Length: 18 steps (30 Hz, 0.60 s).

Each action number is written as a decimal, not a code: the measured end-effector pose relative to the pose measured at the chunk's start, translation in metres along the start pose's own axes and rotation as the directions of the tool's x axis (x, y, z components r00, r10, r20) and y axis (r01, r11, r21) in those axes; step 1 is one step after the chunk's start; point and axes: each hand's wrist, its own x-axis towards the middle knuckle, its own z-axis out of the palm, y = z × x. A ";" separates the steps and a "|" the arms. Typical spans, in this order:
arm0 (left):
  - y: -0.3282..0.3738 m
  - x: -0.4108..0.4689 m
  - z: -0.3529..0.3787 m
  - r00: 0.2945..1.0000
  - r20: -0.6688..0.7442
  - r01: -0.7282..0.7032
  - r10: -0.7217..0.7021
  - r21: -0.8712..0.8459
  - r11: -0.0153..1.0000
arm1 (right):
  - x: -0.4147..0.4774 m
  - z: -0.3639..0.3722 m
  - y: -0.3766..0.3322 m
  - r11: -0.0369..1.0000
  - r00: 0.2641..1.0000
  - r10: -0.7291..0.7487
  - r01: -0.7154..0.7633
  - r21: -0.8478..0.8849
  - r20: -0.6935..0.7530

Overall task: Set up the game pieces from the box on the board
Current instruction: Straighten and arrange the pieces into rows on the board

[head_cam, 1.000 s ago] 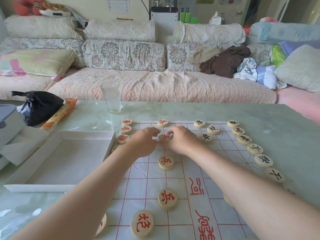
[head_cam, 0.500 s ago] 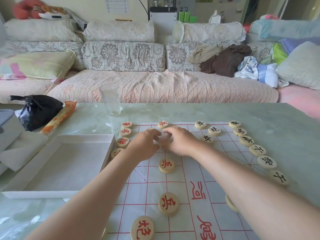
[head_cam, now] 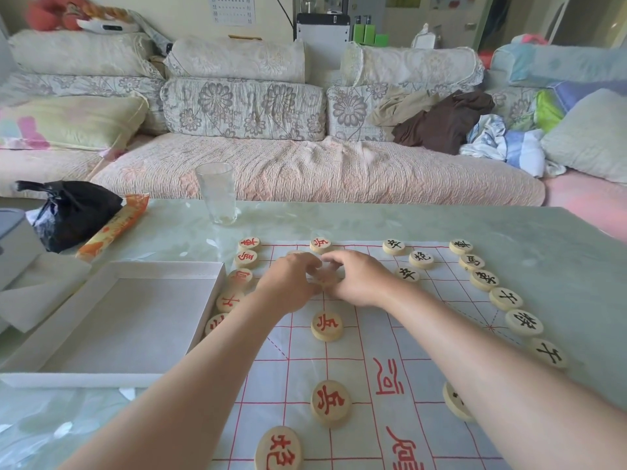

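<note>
A paper game board (head_cam: 369, 337) with red grid lines lies on the table. Round wooden pieces with red characters run down its left edge and middle column, e.g. one red piece (head_cam: 326, 325). Black-character pieces (head_cam: 523, 321) line the right edge. My left hand (head_cam: 288, 283) and right hand (head_cam: 356, 278) meet over the far middle of the board, fingertips together on a blurred wooden piece (head_cam: 324, 277) between them. Which hand holds it I cannot tell. The white box tray (head_cam: 112, 320) lies left of the board.
A clear drinking glass (head_cam: 217, 193) stands beyond the board. A black plastic bag (head_cam: 73, 212) and an orange packet (head_cam: 113, 227) lie at the far left. A sofa with cushions and clothes runs behind the table.
The two hands have stayed together over the same piece near the board's far middle, their fingers shifting slightly. The camera view moved a little.
</note>
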 end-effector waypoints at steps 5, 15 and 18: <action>-0.007 0.002 -0.009 1.000 0.017 0.016 -0.016 0.009 1.000 | 0.002 0.001 0.004 1.000 1.000 0.008 -0.008 -0.012 0.007; -0.025 0.028 -0.034 0.993 -0.104 0.066 -0.063 0.030 0.997 | 0.023 -0.008 0.011 0.997 0.992 0.070 -0.065 0.051 -0.104; -0.019 0.042 -0.031 0.998 -0.057 0.032 -0.029 0.045 0.998 | 0.042 -0.013 0.008 0.996 0.989 0.090 -0.089 0.008 -0.119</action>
